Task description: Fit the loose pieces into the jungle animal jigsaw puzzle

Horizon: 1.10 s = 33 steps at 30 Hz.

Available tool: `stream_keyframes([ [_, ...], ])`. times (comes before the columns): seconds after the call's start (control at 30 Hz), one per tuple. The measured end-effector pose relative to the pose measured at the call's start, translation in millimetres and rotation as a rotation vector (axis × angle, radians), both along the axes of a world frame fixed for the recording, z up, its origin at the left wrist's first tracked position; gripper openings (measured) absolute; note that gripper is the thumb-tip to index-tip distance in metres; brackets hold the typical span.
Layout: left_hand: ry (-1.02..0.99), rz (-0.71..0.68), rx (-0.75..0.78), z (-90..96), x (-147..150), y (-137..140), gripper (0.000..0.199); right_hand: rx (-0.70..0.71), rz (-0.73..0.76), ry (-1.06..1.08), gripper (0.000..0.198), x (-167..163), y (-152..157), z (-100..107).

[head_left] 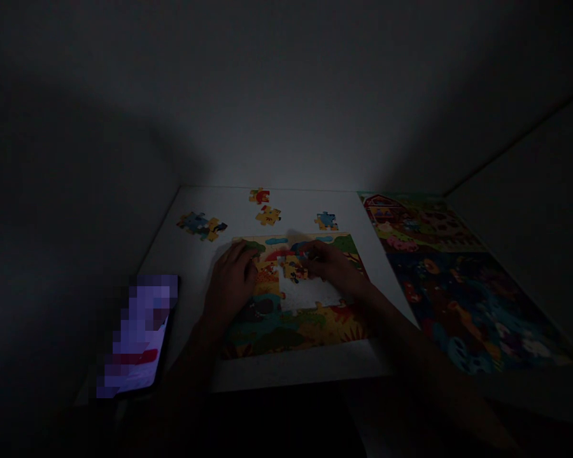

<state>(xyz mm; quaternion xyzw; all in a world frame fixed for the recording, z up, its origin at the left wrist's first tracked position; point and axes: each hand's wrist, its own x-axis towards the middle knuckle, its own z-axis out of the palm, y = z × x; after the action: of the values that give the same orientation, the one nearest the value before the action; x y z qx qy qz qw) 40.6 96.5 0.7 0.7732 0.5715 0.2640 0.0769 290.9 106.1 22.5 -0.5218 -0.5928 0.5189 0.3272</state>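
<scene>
A partly assembled jigsaw puzzle (315, 324) with animals and trees lies flat on the white table, a white gap in its middle and right. My right hand (329, 264) reaches in from the right, thumb and fingers pinched at a yellow puzzle piece (295, 270) beside the gap. Whether that piece is seated or slightly raised, I cannot tell in the dim light. Over the puzzle's left side rests my left hand (233, 273), its fingers loosely bent and lying on the assembled pieces, with nothing visible in them.
Loose puzzle pieces lie behind the puzzle: a joined cluster (201, 226), a yellow piece (268, 216), a red-orange piece (259, 195) and a blue piece (326, 221). A lit phone (143, 337) is at left. A farm picture (410, 222) and a dark sea picture (468, 312) lie right. Walls enclose the table.
</scene>
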Motion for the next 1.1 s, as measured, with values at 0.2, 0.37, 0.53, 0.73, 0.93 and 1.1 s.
stream_keyframes([
  [0.2,-0.022,-0.004,-0.003,0.3,0.6,-1.8,0.033,0.024,0.031,-0.056,0.030,-7.5,-0.6,2.2],
  [0.37,-0.016,0.005,0.000,-1.7,1.1,-1.8,0.032,0.137,0.032,-0.337,0.031,-15.4,-0.9,4.4],
  [0.53,-0.010,0.003,0.013,-1.1,0.9,-2.2,0.032,0.155,0.066,-0.492,0.032,-19.0,-1.9,5.4],
  [0.73,0.000,0.004,0.011,-1.0,1.7,-2.0,0.032,0.282,0.112,-0.626,0.030,-22.3,-7.6,6.2],
  [0.93,-0.019,-0.010,0.057,4.8,1.0,-6.4,0.033,0.362,0.211,-0.730,0.036,-24.1,-13.2,11.0],
  [1.1,0.025,-0.230,0.096,9.9,-1.0,-13.9,0.034,0.369,0.260,-0.735,0.034,-23.1,-14.4,10.8],
])
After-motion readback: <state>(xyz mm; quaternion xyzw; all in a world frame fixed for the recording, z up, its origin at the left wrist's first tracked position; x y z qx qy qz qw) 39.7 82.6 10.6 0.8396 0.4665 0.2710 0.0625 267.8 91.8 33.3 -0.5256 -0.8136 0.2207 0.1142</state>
